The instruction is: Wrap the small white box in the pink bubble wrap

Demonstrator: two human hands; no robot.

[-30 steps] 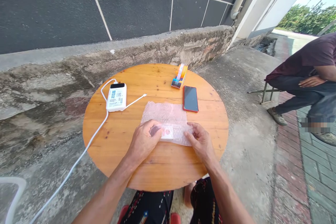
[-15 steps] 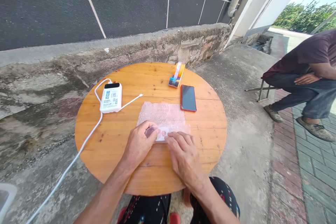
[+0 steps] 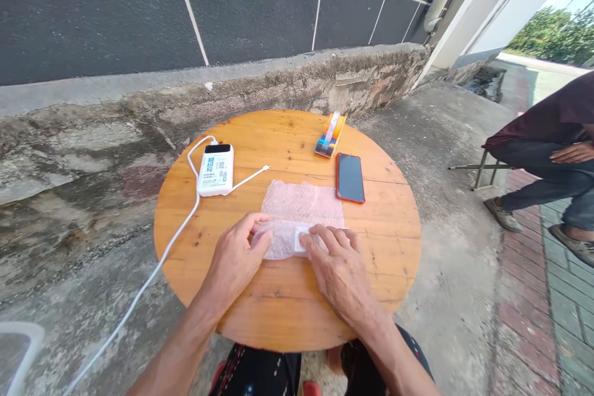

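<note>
A sheet of pinkish bubble wrap [image 3: 304, 198] lies on the round wooden table [image 3: 278, 309], its near edge folded over. Under my right hand [image 3: 336, 260] is a small white flat object [image 3: 301, 240] on the wrap; my fingers rest bent on it and partly hide it, so its kind is unclear. My left hand [image 3: 244, 247] pinches the left end of the folded wrap between thumb and fingers.
A white power bank [image 3: 216, 170] with a cable [image 3: 179, 238] stands at the left. A tape dispenser [image 3: 330, 136] and a red-edged phone [image 3: 350, 178] lie behind the wrap, to the right. A person [image 3: 552, 142] sits on a stool beyond the table.
The near fold of wrap now covers the left part of the white object, where its printed face showed before. My left hand has shifted to the fold's left end. The view has turned slightly left.
</note>
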